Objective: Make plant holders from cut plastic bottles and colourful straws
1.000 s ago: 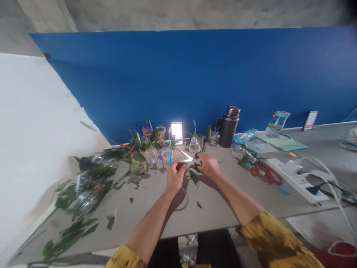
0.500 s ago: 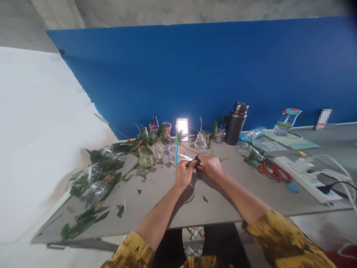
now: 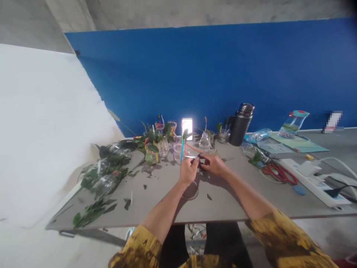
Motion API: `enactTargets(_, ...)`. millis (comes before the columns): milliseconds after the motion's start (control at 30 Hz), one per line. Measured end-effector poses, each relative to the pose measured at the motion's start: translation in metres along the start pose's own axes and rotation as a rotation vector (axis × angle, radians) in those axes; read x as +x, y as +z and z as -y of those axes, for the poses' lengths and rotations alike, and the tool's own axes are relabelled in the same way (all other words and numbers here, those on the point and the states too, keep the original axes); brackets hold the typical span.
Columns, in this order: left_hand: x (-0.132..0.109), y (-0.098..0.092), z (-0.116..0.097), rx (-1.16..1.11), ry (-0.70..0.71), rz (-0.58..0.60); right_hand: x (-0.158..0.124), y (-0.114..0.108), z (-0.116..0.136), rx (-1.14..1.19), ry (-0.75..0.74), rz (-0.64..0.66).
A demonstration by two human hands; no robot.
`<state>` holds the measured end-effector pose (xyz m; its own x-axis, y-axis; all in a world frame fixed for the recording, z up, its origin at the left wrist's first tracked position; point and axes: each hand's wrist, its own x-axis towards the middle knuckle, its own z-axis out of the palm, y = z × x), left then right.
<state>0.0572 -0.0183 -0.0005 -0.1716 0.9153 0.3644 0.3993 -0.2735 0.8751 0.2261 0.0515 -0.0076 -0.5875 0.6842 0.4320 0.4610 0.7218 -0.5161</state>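
Note:
My left hand (image 3: 189, 170) pinches a thin white strip (image 3: 190, 157) between its fingers. My right hand (image 3: 214, 165) grips a small dark object (image 3: 201, 160) close to the strip, and its fingers partly hide that object. Just beyond the hands stands a transparent cup (image 3: 178, 152) holding blue, orange and purple straws (image 3: 182, 149). A transparent plastic ring (image 3: 190, 192) lies on the grey table (image 3: 223, 204) below my left wrist.
Leafy cuttings in plastic bottles (image 3: 106, 178) lie to the left. Behind stand more cups, a dark thermos (image 3: 240, 124) and a bright light (image 3: 187, 129). To the right are red-handled scissors (image 3: 279, 174) and a white power strip (image 3: 312, 182) with cables.
The whole scene has shifted right and slightly up in view as my head turned. My hands have drawn closer together around the strip.

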Motion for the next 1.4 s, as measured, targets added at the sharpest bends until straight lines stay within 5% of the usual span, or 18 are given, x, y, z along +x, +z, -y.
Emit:
enactTargets(233, 0.001, -0.006, -0.005, 0.059, 0.035, -0.076, -0.006, -0.004, 0.002, -0.015, -0.033, -0.016)
enactTargets(433, 0.004, -0.011, -0.005, 0.07, 0.069, -0.071, -0.011, -0.002, 0.017, -0.306, -0.023, -0.072)
enactTargets(633, 0.006, -0.013, -0.004, -0.083, -0.034, 0.083, -0.017, -0.012, 0.035, -0.412, 0.101, -0.071)
enactTargets(767, -0.001, 0.0, -0.005, -0.123, 0.016, 0.219, -0.03, -0.02, 0.042, -0.435, 0.235, -0.064)
enactTargets(933, -0.006, 0.011, -0.005, 0.052, -0.043, 0.283, -0.055, -0.013, 0.05, -0.363, 0.225, -0.023)
enactTargets(1133, -0.004, 0.0, -0.01, 0.079, -0.07, 0.285, -0.083, -0.002, 0.049, -0.199, 0.076, -0.181)
enactTargets(1400, -0.02, -0.004, -0.017, -0.093, -0.117, 0.482, -0.082, -0.008, 0.058, -0.205, 0.213, -0.215)
